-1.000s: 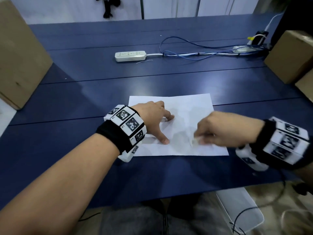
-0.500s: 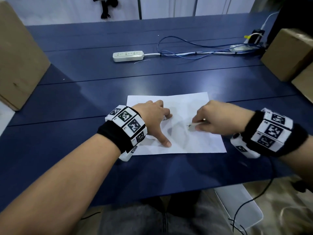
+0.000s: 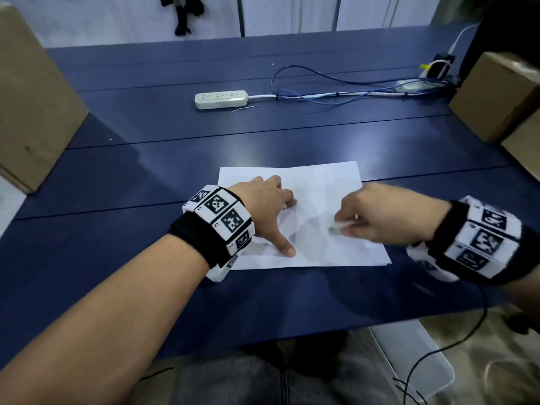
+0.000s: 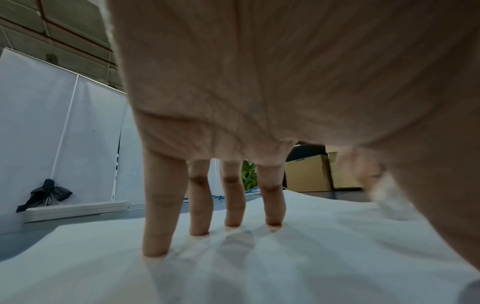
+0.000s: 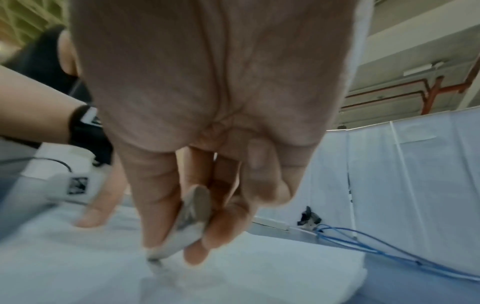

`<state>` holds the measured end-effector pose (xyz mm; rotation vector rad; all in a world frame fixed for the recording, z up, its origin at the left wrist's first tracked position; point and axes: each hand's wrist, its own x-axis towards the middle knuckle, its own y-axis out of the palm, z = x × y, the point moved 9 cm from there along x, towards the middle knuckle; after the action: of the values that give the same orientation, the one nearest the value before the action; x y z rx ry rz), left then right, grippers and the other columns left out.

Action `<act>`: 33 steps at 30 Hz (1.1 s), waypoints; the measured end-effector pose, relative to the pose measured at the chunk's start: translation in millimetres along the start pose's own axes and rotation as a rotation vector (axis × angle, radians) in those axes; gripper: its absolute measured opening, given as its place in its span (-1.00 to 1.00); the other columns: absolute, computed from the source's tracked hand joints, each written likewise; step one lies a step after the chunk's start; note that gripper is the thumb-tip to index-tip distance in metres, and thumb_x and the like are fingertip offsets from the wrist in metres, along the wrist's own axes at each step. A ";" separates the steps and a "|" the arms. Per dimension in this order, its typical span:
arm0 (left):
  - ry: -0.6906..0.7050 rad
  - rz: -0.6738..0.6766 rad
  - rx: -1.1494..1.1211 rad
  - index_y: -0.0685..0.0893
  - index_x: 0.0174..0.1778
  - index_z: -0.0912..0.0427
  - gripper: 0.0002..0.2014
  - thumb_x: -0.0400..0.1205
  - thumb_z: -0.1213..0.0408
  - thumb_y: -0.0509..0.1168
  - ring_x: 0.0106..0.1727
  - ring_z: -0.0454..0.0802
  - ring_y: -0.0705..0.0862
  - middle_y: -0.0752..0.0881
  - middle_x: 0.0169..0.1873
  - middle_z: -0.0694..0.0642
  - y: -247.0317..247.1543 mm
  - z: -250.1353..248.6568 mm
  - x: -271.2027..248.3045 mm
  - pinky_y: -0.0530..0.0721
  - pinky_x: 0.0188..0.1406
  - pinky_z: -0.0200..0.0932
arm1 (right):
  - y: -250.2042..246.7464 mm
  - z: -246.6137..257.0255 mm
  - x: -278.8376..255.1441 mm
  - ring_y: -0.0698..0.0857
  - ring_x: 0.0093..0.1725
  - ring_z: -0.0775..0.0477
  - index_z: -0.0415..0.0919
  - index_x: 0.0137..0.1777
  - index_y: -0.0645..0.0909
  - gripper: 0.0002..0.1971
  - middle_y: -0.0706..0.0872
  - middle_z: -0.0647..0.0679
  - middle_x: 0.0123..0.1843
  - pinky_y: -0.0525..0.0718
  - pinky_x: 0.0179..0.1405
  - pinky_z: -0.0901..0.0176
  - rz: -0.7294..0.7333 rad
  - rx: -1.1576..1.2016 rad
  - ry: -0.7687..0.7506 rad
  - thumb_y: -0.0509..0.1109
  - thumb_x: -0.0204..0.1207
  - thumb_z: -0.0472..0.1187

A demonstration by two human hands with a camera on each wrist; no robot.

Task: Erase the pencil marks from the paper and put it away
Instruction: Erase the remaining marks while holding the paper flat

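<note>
I am pressing my left hand [image 3: 264, 206] flat on the left half of the paper [image 3: 321, 182], fingers [image 4: 158, 216] straight and spread, holding nothing, so that the sheet cannot slide or buckle. My right hand [image 3: 382, 214] is pinching the eraser [image 5: 182, 228] between thumb and fingertips, its tip rubbing the paper's right half. The paper is lying on the table [image 3: 117, 258], near its front edge.

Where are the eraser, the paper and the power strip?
eraser [image 5: 179, 240]: right wrist view, its pale body between the pinching fingers.
paper [image 3: 330, 182]: head view, bare far part of the sheet.
power strip [image 3: 221, 98]: head view, middle of its top face.
</note>
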<state>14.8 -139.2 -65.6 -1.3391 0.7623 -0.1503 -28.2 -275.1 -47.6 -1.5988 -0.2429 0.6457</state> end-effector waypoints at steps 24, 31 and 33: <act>-0.011 -0.012 -0.008 0.42 0.50 -0.06 0.07 0.11 -0.56 0.41 0.25 0.03 0.50 0.42 0.22 -0.01 -1.1 -4.4 0.9 0.63 0.20 0.14 | 6.9 6.2 -11.5 0.64 -0.05 0.06 -0.04 0.05 0.71 -0.79 0.72 0.11 -0.06 0.64 -0.03 0.10 0.014 0.060 -0.074 0.32 0.59 0.02; -0.015 -0.025 -0.008 0.45 0.45 -0.05 0.09 0.05 -0.59 0.40 0.22 0.03 0.51 0.44 0.18 -0.02 -1.5 -7.6 1.9 0.65 0.15 0.11 | 0.8 0.1 -6.9 0.57 -0.18 0.15 0.01 0.06 0.75 -0.75 0.75 0.12 -0.08 0.64 0.00 0.15 0.029 0.145 -0.044 0.33 0.59 0.09; -0.025 -0.011 -0.013 0.44 0.47 -0.05 0.11 0.04 -0.58 0.41 0.22 0.03 0.52 0.44 0.19 -0.02 -1.7 -7.6 2.3 0.66 0.16 0.11 | -4.1 -17.9 1.0 0.63 -0.10 -0.01 -0.01 -0.03 0.72 -0.63 0.75 0.07 -0.12 0.69 -0.02 -0.06 0.000 0.041 0.049 0.19 0.58 0.21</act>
<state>12.6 -147.1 -65.2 -1.3551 0.7358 -0.1379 -16.9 -289.2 -43.7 -1.5735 -0.1925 0.6068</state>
